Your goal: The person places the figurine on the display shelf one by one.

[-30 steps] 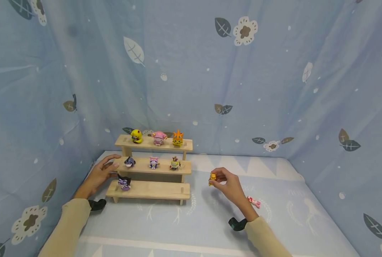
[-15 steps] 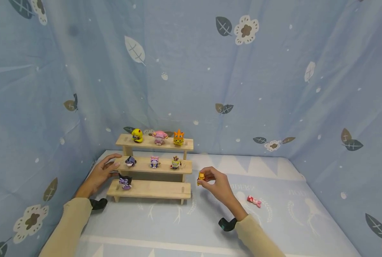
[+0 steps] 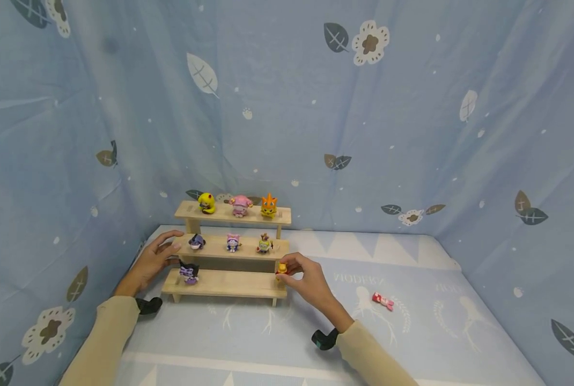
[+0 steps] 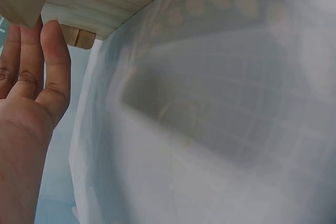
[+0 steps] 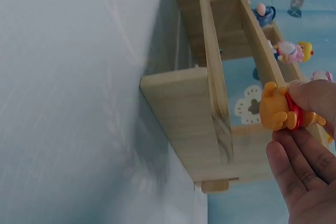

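Observation:
My right hand (image 3: 308,279) pinches a small yellow bear figurine (image 3: 281,269) with a red shirt between thumb and fingers. The bear is at the right end of the bottom tier of a wooden display shelf (image 3: 234,284); whether it touches the board is unclear. In the right wrist view the bear figurine (image 5: 275,109) appears sideways, close to the shelf boards (image 5: 216,87). My left hand (image 3: 149,262) holds the shelf's left end at the middle tier. The left wrist view shows its fingers (image 4: 55,61) reaching the wood, tips partly hidden.
Figurines stand on the tiers: yellow (image 3: 207,203), pink (image 3: 240,206) and orange (image 3: 269,206) on top; several on the middle, including a blue donkey (image 3: 197,242); a black-and-purple one (image 3: 189,272) below. A pink-and-red figurine (image 3: 382,301) lies on the cloth at right. Patterned curtains surround the table.
My right hand has carried the yellow bear leftward from over the cloth to the right end of the bottom tier. The left hand has stayed at the shelf.

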A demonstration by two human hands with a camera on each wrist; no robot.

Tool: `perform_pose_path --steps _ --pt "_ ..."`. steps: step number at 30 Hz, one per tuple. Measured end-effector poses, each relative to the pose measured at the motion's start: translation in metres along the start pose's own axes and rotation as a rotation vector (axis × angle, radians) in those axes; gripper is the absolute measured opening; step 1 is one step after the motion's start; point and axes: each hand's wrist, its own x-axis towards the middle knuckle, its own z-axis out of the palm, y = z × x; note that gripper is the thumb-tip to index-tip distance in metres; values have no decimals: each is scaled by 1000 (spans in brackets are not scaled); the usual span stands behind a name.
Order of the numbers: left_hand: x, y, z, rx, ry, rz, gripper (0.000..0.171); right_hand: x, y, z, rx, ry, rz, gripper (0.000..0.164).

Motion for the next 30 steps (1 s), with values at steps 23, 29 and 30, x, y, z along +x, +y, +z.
perform_pose_path --steps 23,29,30 --pt "0 -1 0 2 -1 -7 60 15 -22 53 80 -70 -29 33" --pt "0 -1 1 9 10 -25 63 19 -24 68 107 -79 -41 32" --pt "0 -1 1 7 10 -26 63 20 -25 70 112 -81 -40 32"
